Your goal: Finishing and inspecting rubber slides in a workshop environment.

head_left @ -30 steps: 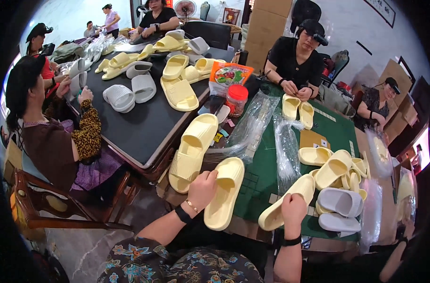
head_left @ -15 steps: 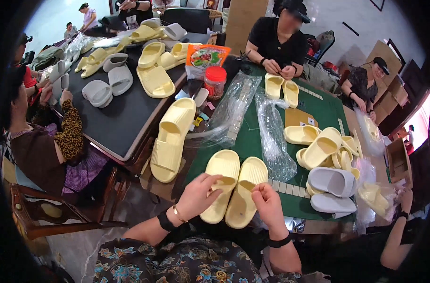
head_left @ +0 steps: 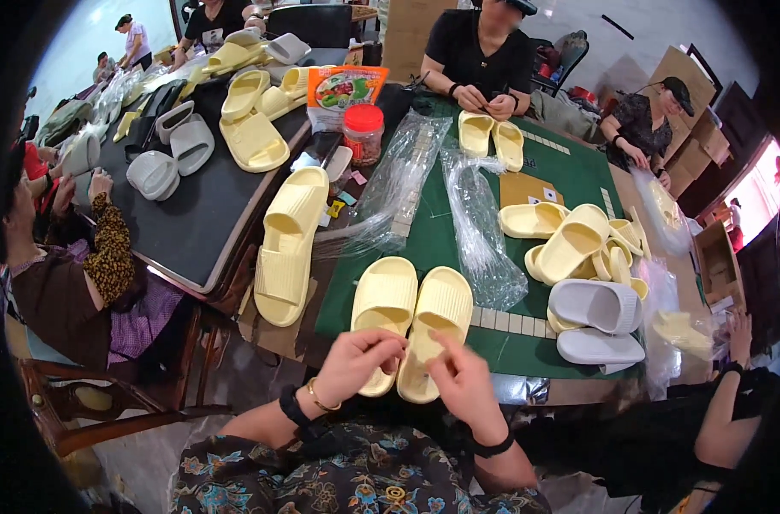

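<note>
A pair of pale yellow slippers stands at the table's near edge, toes away from me: the left slipper (head_left: 385,295) and the right slipper (head_left: 441,308). Over the left one's heel part is my left hand (head_left: 360,364), fingertips pinched together; whatever is between them is too small to make out. My right hand (head_left: 463,381) hovers at the right slipper's opening, index finger and thumb apart, the others curled, slightly blurred. Nothing shows in its fingers. To the left, another yellow slipper pair (head_left: 289,248) lies end to end on cardboard.
Clear plastic bags (head_left: 484,240) lie across the green table. Yellow slippers (head_left: 574,244) and grey slippers (head_left: 595,306) are piled at right. A red-lidded jar (head_left: 363,137) stands beyond. Co-workers sit around; one (head_left: 484,68) handles slippers opposite. More slippers cover a dark table (head_left: 223,201).
My left hand has closed into a pinch and come nearer the right one. My right hand has moved left, its thumb and finger parting. The whole view has shifted slightly.
</note>
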Available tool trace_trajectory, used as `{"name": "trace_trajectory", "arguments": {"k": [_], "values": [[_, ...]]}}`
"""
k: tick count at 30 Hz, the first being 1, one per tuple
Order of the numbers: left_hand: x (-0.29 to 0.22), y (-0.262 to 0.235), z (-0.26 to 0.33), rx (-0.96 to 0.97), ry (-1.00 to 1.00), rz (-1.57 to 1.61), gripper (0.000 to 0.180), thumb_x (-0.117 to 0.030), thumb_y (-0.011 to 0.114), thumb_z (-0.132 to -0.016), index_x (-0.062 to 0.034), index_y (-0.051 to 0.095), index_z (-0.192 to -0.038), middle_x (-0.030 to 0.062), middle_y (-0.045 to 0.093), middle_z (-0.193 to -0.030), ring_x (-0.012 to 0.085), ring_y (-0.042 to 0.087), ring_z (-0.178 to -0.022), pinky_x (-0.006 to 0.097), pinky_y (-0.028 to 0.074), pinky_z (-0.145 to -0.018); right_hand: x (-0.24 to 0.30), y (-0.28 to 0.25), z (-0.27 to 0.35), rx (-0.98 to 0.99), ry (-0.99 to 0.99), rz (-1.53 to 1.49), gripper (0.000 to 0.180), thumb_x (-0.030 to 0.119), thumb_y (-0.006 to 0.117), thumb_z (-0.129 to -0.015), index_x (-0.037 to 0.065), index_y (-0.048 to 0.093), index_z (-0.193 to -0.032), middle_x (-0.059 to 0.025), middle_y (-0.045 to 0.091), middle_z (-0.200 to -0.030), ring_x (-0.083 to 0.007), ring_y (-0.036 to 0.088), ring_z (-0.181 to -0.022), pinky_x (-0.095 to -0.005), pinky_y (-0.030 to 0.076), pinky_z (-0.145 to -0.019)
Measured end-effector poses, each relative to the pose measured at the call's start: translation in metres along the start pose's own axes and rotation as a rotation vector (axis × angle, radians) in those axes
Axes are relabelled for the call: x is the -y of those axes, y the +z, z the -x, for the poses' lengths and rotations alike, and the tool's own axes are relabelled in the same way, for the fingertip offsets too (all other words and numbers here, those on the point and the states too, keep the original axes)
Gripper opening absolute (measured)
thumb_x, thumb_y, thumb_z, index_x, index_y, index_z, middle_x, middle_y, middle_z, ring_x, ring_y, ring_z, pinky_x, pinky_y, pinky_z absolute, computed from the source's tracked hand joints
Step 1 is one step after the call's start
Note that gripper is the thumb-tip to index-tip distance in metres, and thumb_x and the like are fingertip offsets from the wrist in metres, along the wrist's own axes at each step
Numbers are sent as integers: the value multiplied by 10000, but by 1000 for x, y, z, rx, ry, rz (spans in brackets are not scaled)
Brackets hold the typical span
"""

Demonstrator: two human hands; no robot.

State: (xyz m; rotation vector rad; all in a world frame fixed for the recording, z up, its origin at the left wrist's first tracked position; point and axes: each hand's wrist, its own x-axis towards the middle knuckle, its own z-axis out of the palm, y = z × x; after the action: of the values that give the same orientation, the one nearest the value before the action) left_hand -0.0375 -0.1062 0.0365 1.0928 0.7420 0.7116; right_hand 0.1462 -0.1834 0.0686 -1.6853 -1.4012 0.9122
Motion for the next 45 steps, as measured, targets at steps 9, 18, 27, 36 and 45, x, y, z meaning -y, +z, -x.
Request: {"name": "trace_trajectory", "arguments": {"k": [9, 18, 27, 36, 45], "values": [[-26, -31, -3, -163, 13, 65, 199, -157, 535, -989, -2, 659, -975, 17, 654, -816, 66, 565, -624, 210, 470, -556, -40, 9, 33, -213, -178, 285, 93, 142, 642, -873, 49, 646, -863, -131, 635, -781, -343, 627, -701, -406, 498, -594], [14, -43, 8, 6, -137, -540, 239, -188, 599, -911, 24, 675, -830, 63, 642, -641, 112, 602, -546, 263, 475, -513, -22, 30, 58, 10, -273, 496, 60, 110, 664, -826, 64, 626, -816, -115, 598, -715, -299, 620, -643, -392, 495, -557], [15, -47, -5, 151, -157, -892, 388, -309, 551, -908, 14, 685, -739, 166, 640, -624, 269, 664, -590, 371, 518, -583, -15, 36, 61, 22, -227, 603, 128, 135, 642, -840, 57, 587, -755, -127, 597, -697, -313, 616, -597, -402, 495, -517], [3, -35, -28, -121, 47, -897, 479, -386, 574, -927, 22, 663, -692, 223, 592, -621, 374, 611, -572, 425, 485, -543, -36, 33, -15, -131, -263, 866, 160, 166, 628, -857, 63, 557, -758, -110, 594, -692, -270, 630, -587, -362, 514, -510], [-12, -74, -78, -336, 252, -911, 286, -266, 645, -866, 13, 689, -820, 203, 660, -739, 344, 663, -683, 404, 516, -609, -38, 5, -29, -144, -292, 539, 220, 131, 608, -863, 49, 634, -1066, -177, 638, -834, -357, 642, -741, -441, 517, -659]]}}
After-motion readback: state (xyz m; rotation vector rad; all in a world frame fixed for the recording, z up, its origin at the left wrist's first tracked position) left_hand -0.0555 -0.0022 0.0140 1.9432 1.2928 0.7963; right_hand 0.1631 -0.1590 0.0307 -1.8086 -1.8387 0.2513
